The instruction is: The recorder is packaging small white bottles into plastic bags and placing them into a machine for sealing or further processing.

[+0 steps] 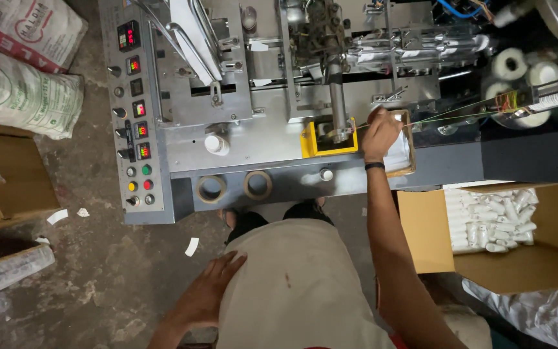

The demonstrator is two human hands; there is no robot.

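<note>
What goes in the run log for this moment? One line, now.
right hand: pinching thread by yellow tray | left hand: flat on thigh | machine: ahead

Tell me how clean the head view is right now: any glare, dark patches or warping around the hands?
Head view: sharp at the right hand on the thin thread; glare whitens the steel machine panels; the upper right corner sinks into shadow; wide-angle bending curves the control panel edge; the left hand on the thigh is evenly lit.
</note>
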